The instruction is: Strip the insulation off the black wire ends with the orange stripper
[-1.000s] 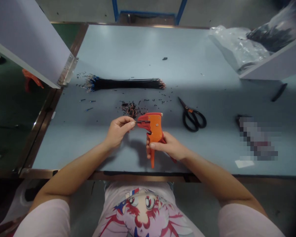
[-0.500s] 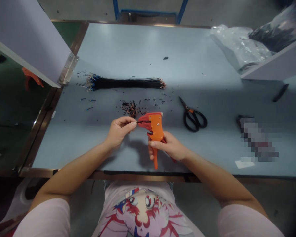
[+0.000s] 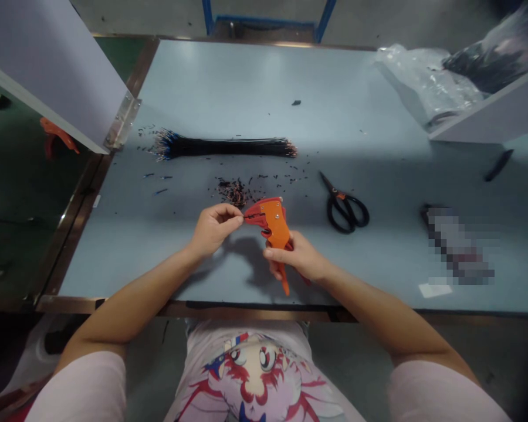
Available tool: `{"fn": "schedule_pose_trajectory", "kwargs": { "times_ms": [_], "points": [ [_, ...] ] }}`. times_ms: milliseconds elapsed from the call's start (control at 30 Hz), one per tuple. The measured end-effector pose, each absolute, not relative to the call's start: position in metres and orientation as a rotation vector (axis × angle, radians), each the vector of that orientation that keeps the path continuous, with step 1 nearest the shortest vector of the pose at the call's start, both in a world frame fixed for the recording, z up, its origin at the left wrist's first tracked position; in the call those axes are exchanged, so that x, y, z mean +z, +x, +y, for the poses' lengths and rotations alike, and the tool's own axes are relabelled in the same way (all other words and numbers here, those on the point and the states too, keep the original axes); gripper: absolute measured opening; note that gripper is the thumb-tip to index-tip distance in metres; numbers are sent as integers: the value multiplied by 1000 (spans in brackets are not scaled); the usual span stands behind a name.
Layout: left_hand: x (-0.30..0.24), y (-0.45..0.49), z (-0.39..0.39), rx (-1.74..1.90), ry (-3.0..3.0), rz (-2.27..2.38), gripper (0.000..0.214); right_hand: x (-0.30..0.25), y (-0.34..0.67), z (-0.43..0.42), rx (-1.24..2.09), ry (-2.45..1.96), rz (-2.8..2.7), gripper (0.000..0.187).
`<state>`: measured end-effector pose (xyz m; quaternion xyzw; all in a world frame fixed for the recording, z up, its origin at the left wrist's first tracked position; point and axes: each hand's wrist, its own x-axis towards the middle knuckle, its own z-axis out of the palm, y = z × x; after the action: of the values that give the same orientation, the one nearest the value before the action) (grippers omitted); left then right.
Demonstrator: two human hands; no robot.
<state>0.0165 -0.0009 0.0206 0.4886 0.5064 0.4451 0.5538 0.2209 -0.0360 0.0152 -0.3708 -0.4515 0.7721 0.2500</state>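
Your left hand [image 3: 215, 228] is closed in a pinch, thumb and fingertips holding a thin black wire [image 3: 249, 217] whose far end sits in the nose of the orange wire stripper [image 3: 273, 225]. Your right hand [image 3: 297, 258] is clenched around the stripper's handles, which point down toward the table's near edge, and the tool is tilted. It hangs in the air just beside your left hand, above the light blue table [image 3: 246, 88].

Straight ahead of your hands lies a small heap of stripped insulation scraps [image 3: 232, 192], with loose bits scattered around it. Beyond that, a long bundle of black wires [image 3: 224, 147] lies across the table, with blue-tipped ends to the left and copper-coloured ends to the right.

To your right are black-handled scissors [image 3: 345, 212], lying with their blades pointing away from the handles toward the bundle's end. Farther right are a slim black object [image 3: 498, 165] and an item too blurred to tell [image 3: 457, 246], with a white paper slip [image 3: 435, 290] near it. A clear plastic bag [image 3: 426, 82] sits at the far right corner.
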Motion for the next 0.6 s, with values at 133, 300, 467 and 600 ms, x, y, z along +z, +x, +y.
{"fn": "schedule_pose_trajectory", "kwargs": {
  "times_ms": [133,300,467,600],
  "points": [
    [23,16,0,1036,1173,1206,10,17,219,-35,2081,-1069,-1233,33],
    [25,18,-1,1037,1178,1210,9,19,218,-34,2048,-1125,-1220,41],
    [20,14,1,1076,1175,1264,9,19,222,-28,2028,-1169,-1193,39],
    [17,2,12,1259,1049,1335,9,23,238,-15,1844,-1251,-1044,38]
  ]
}}
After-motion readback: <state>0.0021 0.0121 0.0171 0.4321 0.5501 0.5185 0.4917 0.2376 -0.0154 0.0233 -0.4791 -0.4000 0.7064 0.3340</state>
